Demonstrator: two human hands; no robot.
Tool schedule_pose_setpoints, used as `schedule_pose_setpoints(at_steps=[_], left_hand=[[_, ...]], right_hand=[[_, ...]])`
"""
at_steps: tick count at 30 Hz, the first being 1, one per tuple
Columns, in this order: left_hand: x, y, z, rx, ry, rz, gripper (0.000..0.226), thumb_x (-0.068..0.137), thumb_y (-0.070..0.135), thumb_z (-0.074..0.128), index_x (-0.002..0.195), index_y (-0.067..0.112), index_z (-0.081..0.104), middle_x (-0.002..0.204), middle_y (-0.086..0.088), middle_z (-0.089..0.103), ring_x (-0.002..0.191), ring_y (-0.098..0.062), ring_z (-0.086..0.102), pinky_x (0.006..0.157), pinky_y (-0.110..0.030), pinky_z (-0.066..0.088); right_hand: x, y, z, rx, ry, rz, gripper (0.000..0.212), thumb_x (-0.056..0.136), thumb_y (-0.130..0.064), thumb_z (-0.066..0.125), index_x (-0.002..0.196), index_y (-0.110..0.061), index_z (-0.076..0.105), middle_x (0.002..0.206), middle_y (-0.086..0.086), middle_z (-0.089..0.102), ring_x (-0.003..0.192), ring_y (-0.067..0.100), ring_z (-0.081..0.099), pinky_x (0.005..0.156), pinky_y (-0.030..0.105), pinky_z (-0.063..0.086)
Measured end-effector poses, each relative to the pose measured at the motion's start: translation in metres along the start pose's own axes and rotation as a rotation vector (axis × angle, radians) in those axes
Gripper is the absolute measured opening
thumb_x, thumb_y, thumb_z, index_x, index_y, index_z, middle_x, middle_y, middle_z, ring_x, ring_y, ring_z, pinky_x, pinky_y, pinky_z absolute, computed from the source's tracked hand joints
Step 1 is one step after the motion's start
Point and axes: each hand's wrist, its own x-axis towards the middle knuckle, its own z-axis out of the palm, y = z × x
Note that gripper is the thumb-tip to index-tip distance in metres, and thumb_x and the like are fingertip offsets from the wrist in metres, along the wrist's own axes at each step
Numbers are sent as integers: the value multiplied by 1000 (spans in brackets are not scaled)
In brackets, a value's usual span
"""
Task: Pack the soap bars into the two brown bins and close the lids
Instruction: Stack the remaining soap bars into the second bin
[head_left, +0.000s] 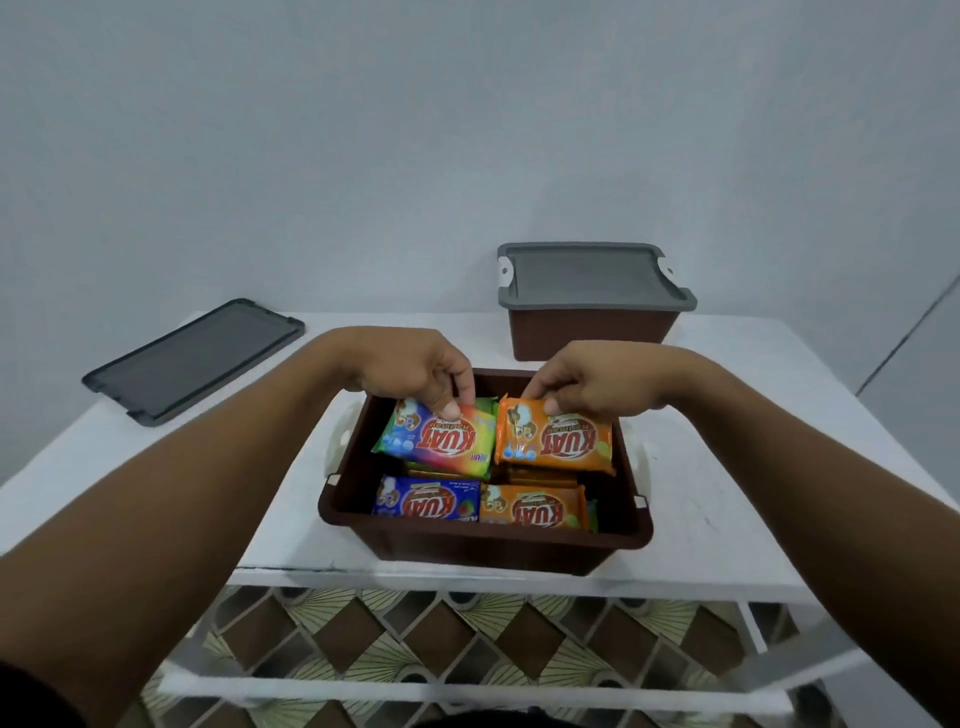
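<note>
An open brown bin (483, 545) stands at the table's near edge, filled with wrapped soap bars. My left hand (415, 371) pinches the far edge of a rainbow-coloured soap bar (441, 441) lying in the bin's back left. My right hand (587, 382) pinches the far edge of an orange soap bar (558, 441) in the back right. A blue soap bar (426, 501) and another orange soap bar (535, 512) lie in the front row. A second brown bin (587, 332) stands behind, its grey lid (592, 278) on it.
A loose grey lid (195, 358) lies flat at the white table's (156, 467) far left. White latch handles (340, 434) flank the open bin. A pale wall rises behind, and patterned floor tiles show below the table's front edge.
</note>
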Motion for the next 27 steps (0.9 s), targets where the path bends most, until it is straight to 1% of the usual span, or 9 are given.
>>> schedule_pose_setpoints(at_steps=[3,6,10,14,17,20,22,24,27], left_hand=[[-6,-9,9,-7,-53,-12,19,93,22,74,111,19,69,105,2,79,98,-18,76,74,-28,60],[-9,-18,22,-17,-108,-19,20,92,18,75,110,15,69,99,0,80,96,-19,76,77,-32,60],[-10,-26,38,-13,-102,8,16,92,14,74,107,14,68,102,-5,79,98,-20,76,84,-36,61],[-12,-25,47,50,-73,-21,19,93,22,75,111,19,70,110,5,76,101,-13,74,83,-27,61],[-11,-21,51,87,-111,-102,26,93,30,74,117,24,67,115,6,70,104,-15,70,91,-32,60],[-7,-11,52,112,-190,-223,40,93,39,73,127,26,60,125,2,66,110,-17,67,97,-36,57],[-3,-4,53,165,-250,-283,49,93,44,71,135,25,56,130,1,63,115,-17,64,100,-36,56],[2,0,54,238,-290,-327,56,93,47,69,141,23,53,131,0,62,118,-18,62,96,-32,55],[8,1,55,238,-324,-383,56,94,46,69,141,19,56,132,-2,64,117,-19,64,96,-32,56]], right_hand=[[5,-9,19,-9,-49,20,27,102,-24,56,128,-27,66,110,-7,75,95,6,73,84,29,61],[10,-13,37,-72,-100,27,30,102,-23,57,130,-27,65,113,-9,73,97,4,72,85,22,59],[10,-13,48,-4,-142,81,30,100,-23,60,129,-26,67,110,-12,72,98,7,72,89,28,59],[8,-12,55,100,-160,144,28,98,-31,64,125,-25,69,115,-6,73,100,12,73,91,32,59],[9,-16,62,91,-212,234,44,94,-53,62,130,-29,63,122,-4,68,107,14,69,96,35,57],[18,-21,64,-21,-305,374,61,90,-66,56,138,-27,56,130,1,63,117,21,63,104,40,51],[26,-26,64,-65,-366,446,68,88,-69,56,141,-25,54,134,3,62,120,24,62,106,41,49],[33,-28,62,-42,-413,507,73,87,-67,60,142,-20,54,134,6,63,121,27,62,107,43,49],[38,-27,61,-1,-438,555,74,85,-65,65,139,-15,55,131,9,66,120,29,64,106,46,50]])
